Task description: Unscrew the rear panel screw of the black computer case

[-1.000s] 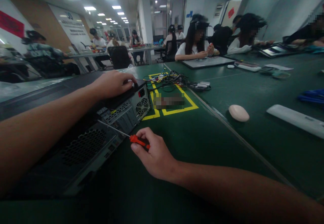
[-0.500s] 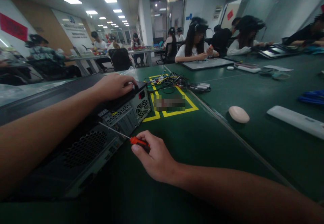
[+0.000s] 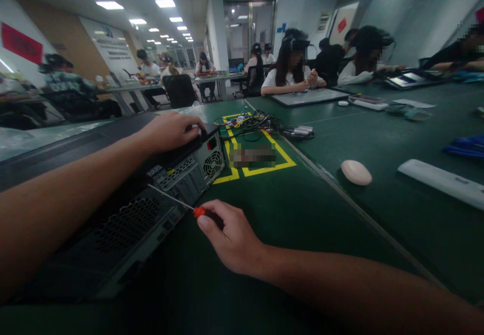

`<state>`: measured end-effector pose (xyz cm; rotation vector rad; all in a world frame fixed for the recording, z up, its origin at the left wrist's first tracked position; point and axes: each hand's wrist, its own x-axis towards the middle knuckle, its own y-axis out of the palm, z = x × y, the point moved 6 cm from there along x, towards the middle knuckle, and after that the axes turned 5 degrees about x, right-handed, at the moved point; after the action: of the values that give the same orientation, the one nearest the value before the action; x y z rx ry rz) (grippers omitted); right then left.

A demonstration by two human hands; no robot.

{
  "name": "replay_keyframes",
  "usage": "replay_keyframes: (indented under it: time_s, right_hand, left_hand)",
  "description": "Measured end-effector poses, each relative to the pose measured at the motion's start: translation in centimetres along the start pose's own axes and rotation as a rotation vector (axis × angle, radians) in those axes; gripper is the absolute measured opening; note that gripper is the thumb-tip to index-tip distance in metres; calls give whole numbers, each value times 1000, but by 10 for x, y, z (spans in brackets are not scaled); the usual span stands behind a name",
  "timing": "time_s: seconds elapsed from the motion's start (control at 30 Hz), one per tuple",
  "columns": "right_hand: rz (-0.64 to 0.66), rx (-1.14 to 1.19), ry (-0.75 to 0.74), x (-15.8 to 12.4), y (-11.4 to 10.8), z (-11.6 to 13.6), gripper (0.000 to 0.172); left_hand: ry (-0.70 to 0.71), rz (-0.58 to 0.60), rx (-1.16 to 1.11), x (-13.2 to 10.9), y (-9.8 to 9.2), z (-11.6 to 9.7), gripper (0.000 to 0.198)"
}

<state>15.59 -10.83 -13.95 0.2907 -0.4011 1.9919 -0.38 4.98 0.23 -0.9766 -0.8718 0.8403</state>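
Note:
A black computer tower case (image 3: 124, 214) lies at the left with its rear panel turned toward me, showing a round fan grille (image 3: 214, 164) and port slots. My left hand (image 3: 172, 130) rests on its top near the rear corner, fingers bent loosely over the edge and thumb apart. In front of the panel, my right hand (image 3: 234, 236) is closed around the handle of a screwdriver (image 3: 198, 211), orange and dark. The thin metal shaft runs left to the rear edge of the case; whether the tip sits in a screw is too dark to tell.
Behind the case, tangled cables (image 3: 260, 123) lie near yellow tape (image 3: 287, 163) and a blurred-out object (image 3: 253, 155). To the right are a pale oval object (image 3: 356, 172) and a long white bar (image 3: 442, 181) on the green table (image 3: 317, 214). Several people sit across the table.
My right fingers have shifted around the screwdriver handle, and less of its orange part shows. The left hand and the case stay in place.

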Motion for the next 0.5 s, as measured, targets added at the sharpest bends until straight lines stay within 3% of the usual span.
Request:
replay_keyframes:
  time_s: [0.17, 0.5]
  right_hand:
    - [-6, 58, 78, -1, 1, -3, 21]
    - [-13, 89, 62, 0, 1, -6, 15]
  left_hand:
    - [-8, 9, -2, -1, -1, -2, 53]
    - [14, 38, -35, -7, -11, -10, 46]
